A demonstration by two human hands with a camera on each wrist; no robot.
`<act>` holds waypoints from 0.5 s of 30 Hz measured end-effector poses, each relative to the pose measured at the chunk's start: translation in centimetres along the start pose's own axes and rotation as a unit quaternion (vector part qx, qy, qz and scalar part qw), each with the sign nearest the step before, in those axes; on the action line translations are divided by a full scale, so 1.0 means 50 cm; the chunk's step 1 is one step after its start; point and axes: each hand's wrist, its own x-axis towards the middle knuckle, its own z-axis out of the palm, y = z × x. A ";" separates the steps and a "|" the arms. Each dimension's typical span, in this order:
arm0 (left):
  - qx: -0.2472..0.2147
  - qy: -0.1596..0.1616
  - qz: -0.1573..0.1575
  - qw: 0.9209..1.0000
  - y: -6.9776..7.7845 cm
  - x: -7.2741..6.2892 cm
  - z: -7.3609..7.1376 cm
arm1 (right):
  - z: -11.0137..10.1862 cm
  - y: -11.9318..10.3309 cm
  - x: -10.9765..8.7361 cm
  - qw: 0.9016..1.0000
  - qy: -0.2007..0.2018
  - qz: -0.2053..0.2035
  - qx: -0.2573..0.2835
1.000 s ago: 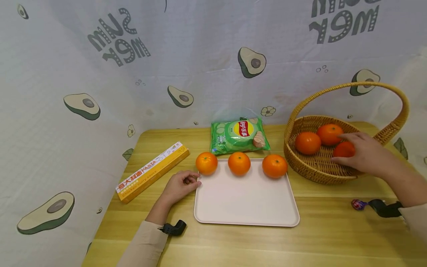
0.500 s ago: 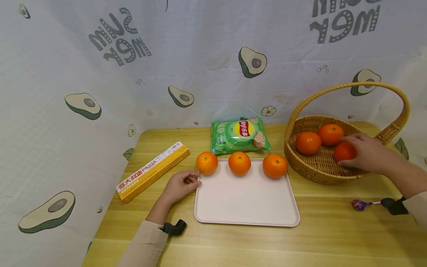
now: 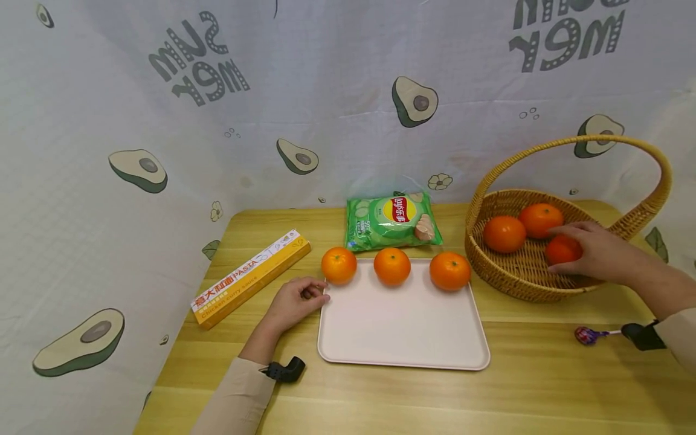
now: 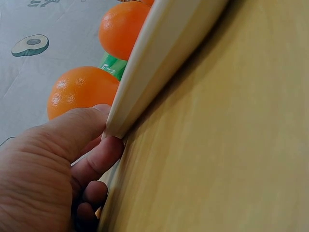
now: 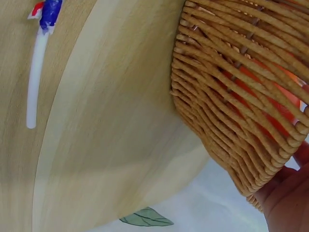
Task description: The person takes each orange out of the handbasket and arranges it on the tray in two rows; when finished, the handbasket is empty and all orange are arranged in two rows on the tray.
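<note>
Wood-grain tabletop (image 3: 370, 399) lies nearest. Around the pale tray (image 3: 404, 326): at three o'clock, a lollipop (image 3: 587, 336); at nine, the left hand (image 3: 296, 302), thumb and forefinger pinching its rim; at two, a wicker basket (image 3: 505, 285), where the right hand's (image 3: 603, 254) curled fingers grip an orange (image 3: 559, 249); at twelve, a chip bag (image 3: 380, 222). Behind hangs avocado-printed white cloth (image 3: 337, 90).

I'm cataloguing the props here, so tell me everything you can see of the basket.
The basket looks like woven golden-brown wicker: a wide, rounded bowl with one tall arched handle. Gaps in its weave let orange colour show through. It stands upright on the wooden table, right of the tray. Three orange fruits lie inside; the right hand reaches in and grips one. Whether that hand touches the basket is unclear.
</note>
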 end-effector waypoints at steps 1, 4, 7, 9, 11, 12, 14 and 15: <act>0.000 0.000 -0.001 1.000 0.000 0.000 0.000 | 0.002 0.001 0.001 1.000 0.003 -0.005 0.003; 0.001 0.000 -0.002 1.000 0.001 0.000 0.000 | 0.006 0.004 0.002 1.000 0.012 -0.017 0.010; 0.002 0.001 -0.001 1.000 0.002 0.000 -0.001 | 0.006 0.005 0.003 1.000 0.004 -0.019 0.016; 0.003 0.002 0.000 1.000 0.003 0.000 -0.001 | 0.004 0.005 0.003 1.000 -0.009 -0.013 0.019; 0.004 0.002 0.001 1.000 0.004 0.000 -0.001 | 0.002 0.005 0.003 1.000 -0.020 -0.008 0.019; 0.004 0.002 0.001 1.000 0.004 0.000 -0.001 | 0.001 0.005 0.003 1.000 -0.024 -0.005 0.019; 0.002 0.001 0.000 1.000 0.004 0.000 0.000 | 0.001 0.005 0.003 0.999 -0.029 -0.002 0.017; 0.003 0.002 -0.001 1.000 0.004 0.000 0.000 | 0.001 0.005 0.003 0.999 -0.030 -0.002 0.016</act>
